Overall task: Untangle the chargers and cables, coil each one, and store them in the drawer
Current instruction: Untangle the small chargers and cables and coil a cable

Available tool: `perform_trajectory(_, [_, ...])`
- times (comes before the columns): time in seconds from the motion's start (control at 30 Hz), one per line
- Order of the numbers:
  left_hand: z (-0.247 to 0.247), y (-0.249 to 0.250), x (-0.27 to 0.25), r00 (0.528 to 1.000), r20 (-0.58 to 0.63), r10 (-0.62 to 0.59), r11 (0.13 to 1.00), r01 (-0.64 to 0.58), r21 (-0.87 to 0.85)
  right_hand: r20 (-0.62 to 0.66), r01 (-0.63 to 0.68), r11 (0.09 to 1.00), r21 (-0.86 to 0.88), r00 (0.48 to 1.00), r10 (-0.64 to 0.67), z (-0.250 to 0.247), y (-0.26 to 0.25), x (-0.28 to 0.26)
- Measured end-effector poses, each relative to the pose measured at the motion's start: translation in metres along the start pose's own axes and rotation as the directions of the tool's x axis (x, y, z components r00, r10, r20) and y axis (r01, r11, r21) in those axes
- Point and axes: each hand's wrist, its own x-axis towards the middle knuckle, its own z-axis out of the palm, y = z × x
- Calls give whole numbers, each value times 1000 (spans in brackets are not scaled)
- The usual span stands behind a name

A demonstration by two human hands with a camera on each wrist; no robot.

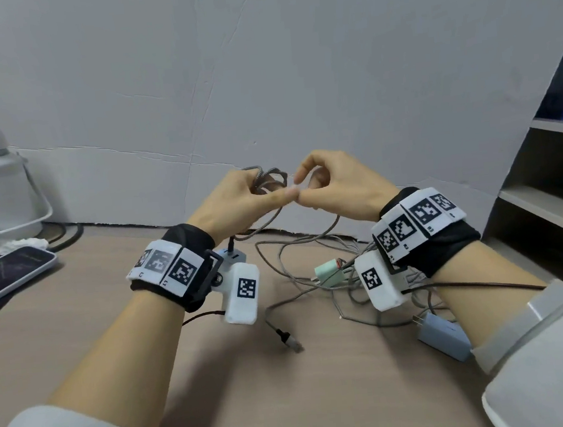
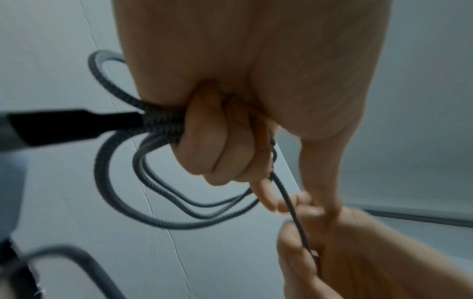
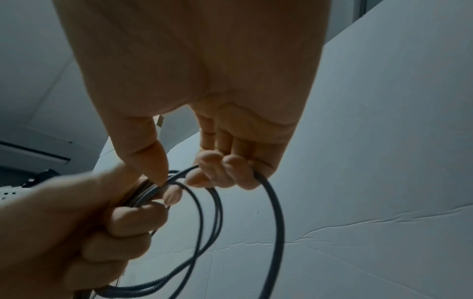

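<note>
Several loops of the braided cable (image 2: 158, 202) sit bunched in the left hand (image 1: 237, 200), fingers curled tight round the bundle where the turns cross; judged purpose: that fist acts as the fixed core, so the finished turns cannot spring open. The black plug (image 2: 64, 125) sticks out of the fist toward 9 o'clock in the left wrist view. The right hand (image 1: 335, 184) meets it thumb to thumb, its fingers (image 3: 225, 172) curled over the free run of the same cable, feeding the next turn. Both hands are raised above the desk (image 1: 325, 398), likely to keep slack off the pile.

The tangle of remaining cables (image 1: 313, 272) lies at about 5 o'clock from the hands, with a green adapter (image 1: 328, 270) in it and a blue charger (image 1: 443, 335) beside the right forearm. Drawer: not in view. Coiling of the first cable is under way.
</note>
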Motion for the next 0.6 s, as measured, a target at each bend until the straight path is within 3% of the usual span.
perform_trajectory(0.07, [-8,-3,2,992,-127,15,1000,-14,10,29,-36,999,20,999,35,-4,4,-1])
perform_trajectory(0.17, [-23,-11,6,940,-341,1,991,-46,-123,41,-61,996,64,997,59,-5,11,-1])
perform_trajectory(0.33, [-49,-29,14,767,-627,-137,936,-107,-335,54,-67,994,84,997,62,-5,24,-3])
perform_trajectory(0.43, [-58,-36,17,656,-709,-259,890,-123,-439,62,-51,994,101,997,45,-5,34,-3])
perform_trajectory(0.6, [-67,-43,15,534,-705,-467,738,-204,-644,15,-98,995,29,995,98,-3,45,-2])
